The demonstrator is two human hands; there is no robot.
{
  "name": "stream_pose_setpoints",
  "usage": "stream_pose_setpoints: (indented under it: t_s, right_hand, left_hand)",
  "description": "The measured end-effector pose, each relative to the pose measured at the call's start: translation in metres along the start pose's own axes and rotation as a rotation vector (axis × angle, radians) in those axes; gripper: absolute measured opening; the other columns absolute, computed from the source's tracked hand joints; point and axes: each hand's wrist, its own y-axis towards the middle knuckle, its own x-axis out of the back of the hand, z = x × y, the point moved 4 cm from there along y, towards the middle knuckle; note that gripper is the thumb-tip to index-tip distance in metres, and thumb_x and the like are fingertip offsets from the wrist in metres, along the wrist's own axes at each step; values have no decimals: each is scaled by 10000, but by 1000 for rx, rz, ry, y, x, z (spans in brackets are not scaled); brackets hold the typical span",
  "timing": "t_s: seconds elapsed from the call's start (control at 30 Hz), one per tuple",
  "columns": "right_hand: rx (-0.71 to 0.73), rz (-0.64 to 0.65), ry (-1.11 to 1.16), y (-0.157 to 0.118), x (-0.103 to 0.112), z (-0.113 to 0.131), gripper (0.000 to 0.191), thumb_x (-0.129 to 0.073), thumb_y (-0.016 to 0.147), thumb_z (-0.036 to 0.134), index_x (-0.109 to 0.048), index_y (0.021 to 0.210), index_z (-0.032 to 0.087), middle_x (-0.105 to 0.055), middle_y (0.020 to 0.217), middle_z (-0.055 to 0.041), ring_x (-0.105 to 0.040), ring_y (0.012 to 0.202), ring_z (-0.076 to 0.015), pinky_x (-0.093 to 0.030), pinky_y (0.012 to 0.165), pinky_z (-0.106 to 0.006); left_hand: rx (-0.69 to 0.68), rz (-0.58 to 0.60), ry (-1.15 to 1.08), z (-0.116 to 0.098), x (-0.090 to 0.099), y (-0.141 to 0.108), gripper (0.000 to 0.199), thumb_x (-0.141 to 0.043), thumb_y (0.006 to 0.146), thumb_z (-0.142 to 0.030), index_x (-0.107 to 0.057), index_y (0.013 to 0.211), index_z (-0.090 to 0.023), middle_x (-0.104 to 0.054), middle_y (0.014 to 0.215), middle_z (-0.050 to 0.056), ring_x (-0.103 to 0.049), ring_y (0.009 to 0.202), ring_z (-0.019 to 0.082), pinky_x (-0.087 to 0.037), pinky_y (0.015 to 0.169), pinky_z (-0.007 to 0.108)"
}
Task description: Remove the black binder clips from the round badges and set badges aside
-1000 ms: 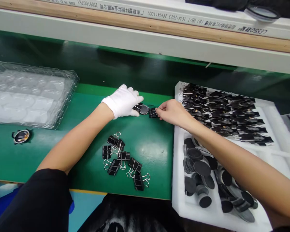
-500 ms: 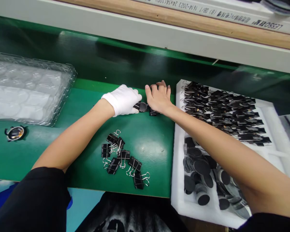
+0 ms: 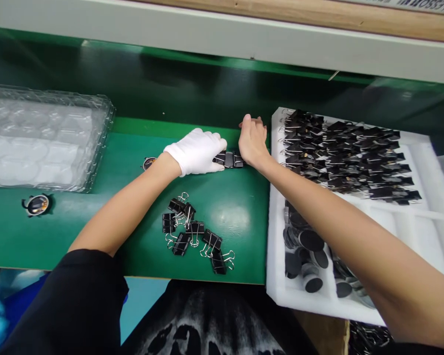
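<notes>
My left hand, in a white glove, is closed around a black binder clip near the back of the green table. A dark part sits between this clip and another black binder clip to its right. Against that right clip rests the heel of my bare right hand, its fingers raised and partly bent, with no object visible in them. Several loose binder clips with silver wire handles lie on the table in front of my hands.
At left are clear plastic trays and a small round part with clips around it; another round part shows behind my left forearm. A white foam tray at right holds rows of clipped parts and loose black discs.
My right hand has turned, its fingers drawing up and together from a spread pose. Both hands and the clipped part sit slightly further right in view, and the camera view has shifted.
</notes>
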Motion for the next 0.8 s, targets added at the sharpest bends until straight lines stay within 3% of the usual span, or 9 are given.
stream_pose_setpoints:
  t_s: [0.2, 0.37, 0.5, 0.6, 0.67, 0.73, 0.8]
  right_hand:
    - [58, -21, 7, 6, -5, -8, 736, 47, 1083, 549, -513, 1459, 257, -451, 1547, -150, -185, 1616, -348, -128, 1278, -674]
    - [55, -36, 19, 6, -4, -9, 736, 37, 1085, 543, -552, 1401, 236, -505, 1487, -158, -262, 1583, -346, -152, 1275, -658]
    - [62, -34, 32, 12, -1, -5, 724, -2, 1086, 566, -600, 1331, 242, -554, 1418, -156, -382, 1508, -365, -242, 1233, -671]
    - [-19, -38, 154, 20, 11, -3, 762, -7, 1070, 623, -649, 1254, 256, -618, 1326, -149, -523, 1382, -365, -390, 1154, -624]
    - [-64, 35, 310, 19, 25, 3, 792, -31, 1058, 672, -669, 1210, 228, -675, 1226, -155, -623, 1249, -341, -505, 1054, -537]
    - [-98, 219, 474, 8, 38, 13, 762, -125, 1058, 696, -685, 1168, 191, -715, 1149, -158, -692, 1091, -299, -580, 932, -451]
    - [-139, 415, 589, -11, 49, 22, 616, -320, 1064, 651, -705, 1129, 175, -733, 1135, -155, -711, 942, -246, -609, 824, -389]
  left_hand:
    - [20, 9, -5, -2, -3, 1, 492, -632, 913, -545, -704, 1208, -157, -711, 1123, 152, -681, 1075, 351, -431, 912, 415]
    - [29, 0, -9, -4, -2, 1, 501, -640, 899, -542, -705, 1201, -147, -714, 1118, 167, -685, 1083, 365, -443, 925, 426]
    - [34, 17, -73, 3, 1, -1, 502, -645, 890, -548, -687, 1234, -185, -726, 1144, 131, -698, 1059, 333, -468, 907, 395]
    - [51, 11, -289, 14, 5, -5, 515, -613, 911, -551, -629, 1313, -230, -745, 1171, 77, -704, 1030, 269, -493, 858, 336]
    - [70, 8, -507, 22, 7, -6, 447, -563, 944, -565, -651, 1218, -222, -764, 1126, 63, -712, 969, 227, -508, 813, 302]
    - [107, 19, -725, 27, 6, -6, 438, -484, 984, -595, -668, 1051, -204, -776, 1026, 69, -715, 854, 195, -518, 745, 283]
    - [172, 15, -891, 29, 3, -4, 533, -393, 1013, -650, -661, 926, -197, -772, 901, 78, -692, 718, 174, -512, 666, 277]
